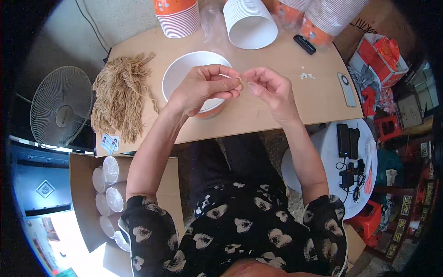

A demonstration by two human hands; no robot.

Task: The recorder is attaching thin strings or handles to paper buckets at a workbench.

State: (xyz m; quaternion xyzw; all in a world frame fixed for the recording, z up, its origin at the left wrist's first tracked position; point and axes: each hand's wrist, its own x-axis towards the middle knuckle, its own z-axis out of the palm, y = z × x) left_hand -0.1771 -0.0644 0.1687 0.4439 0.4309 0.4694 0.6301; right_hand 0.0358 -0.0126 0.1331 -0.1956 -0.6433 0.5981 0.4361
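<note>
Over a white paper bucket (179, 69) with an orange lower outside, my two hands meet close together. My left hand (203, 87) is closed in a pinch on a short piece of thin tan cord (240, 82). At the cord's other side, the thumb and forefinger of my right hand (273, 92) are also pinched together on it. Most of the cord is hidden by my fingers. The bucket stands upright near the table's front edge, partly covered by my left hand. Left of it lies a big loose bundle of tan cords (121, 97).
Along the back of the table (286, 106) are bucket stacks (177, 23), one lying sideways (251, 30). A black stapler-like object (304, 45), white scraps (307, 75) and a phone (347, 90) lie right. A fan (61, 107) and a carton (168, 184) of wrapped cups (115, 198) stand left.
</note>
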